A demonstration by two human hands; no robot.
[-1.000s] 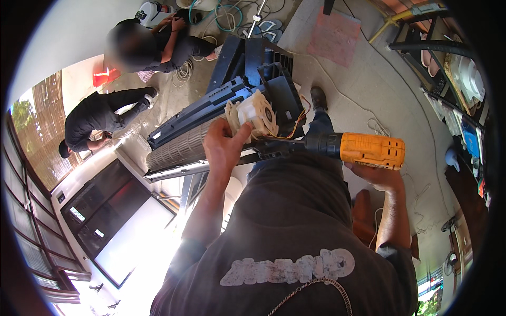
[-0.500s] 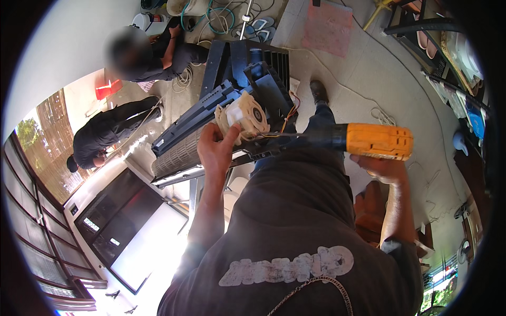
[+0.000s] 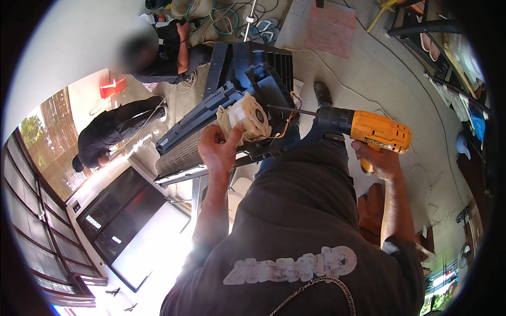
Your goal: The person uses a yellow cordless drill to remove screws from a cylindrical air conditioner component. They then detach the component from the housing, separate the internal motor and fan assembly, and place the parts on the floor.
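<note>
My left hand (image 3: 217, 148) grips a cream-coloured motor housing (image 3: 243, 117) with a round dark centre, thumb on its near side. Coloured wires (image 3: 289, 124) trail from the housing's right. The housing sits at the right end of a dark, long air-conditioner body (image 3: 196, 120), beside a ribbed cylindrical fan wheel (image 3: 182, 158). In my right hand (image 3: 380, 159) is an orange and black power drill (image 3: 378, 129), its handle mostly hidden by my fingers. The drill's long thin bit (image 3: 292, 109) points left, its tip close to the housing's right side and seemingly apart from it.
A black slatted stand or box (image 3: 279, 58) is beyond the air-conditioner body. One person (image 3: 163, 63) sits at the far left; another (image 3: 118, 129) bends over nearer. Cables (image 3: 337, 71) cross the floor. Sandals (image 3: 268, 30) lie at the back, and a crowded rack (image 3: 448, 68) stands at far right.
My right hand has tilted the drill so its bit swings away from the housing's near right edge, toward the far side. The left hand keeps its hold on the housing. The view has shifted slightly.
</note>
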